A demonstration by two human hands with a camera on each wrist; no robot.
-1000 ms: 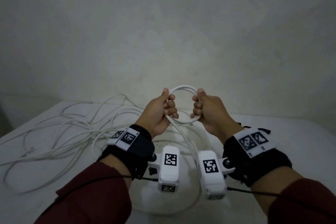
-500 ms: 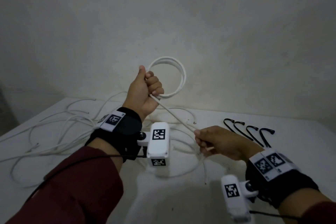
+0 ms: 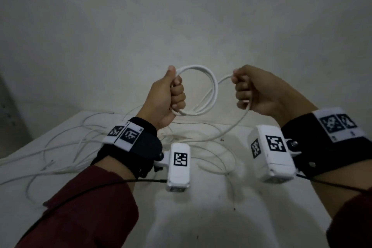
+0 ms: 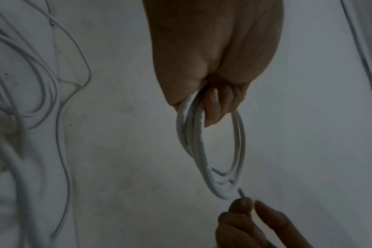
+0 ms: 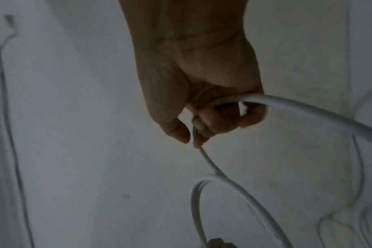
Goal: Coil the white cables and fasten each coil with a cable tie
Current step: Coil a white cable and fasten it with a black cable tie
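Observation:
My left hand (image 3: pixel 173 94) is raised above the table and grips a small round coil of white cable (image 3: pixel 213 84) made of several turns. From the left wrist the same coil (image 4: pixel 202 151) hangs below the curled fingers. To its right, my right hand (image 3: pixel 245 90) grips the free run of that cable (image 3: pixel 235 125), which loops down under the hand and back to the coil. From the right wrist, the cable (image 5: pixel 287 104) passes through my closed fingers, and the coil (image 5: pixel 202 201) shows below. No cable ties are in view.
Several loose white cables (image 3: pixel 66 147) sprawl in a tangle across the left and middle of the white table (image 3: pixel 201 217). More strands (image 3: pixel 217 157) lie under my hands. A plain wall rises behind the table's far edge.
My right hand has risen from near the table to the height of the left, carrying the free cable up beside the coil. The left hand has dropped slightly.

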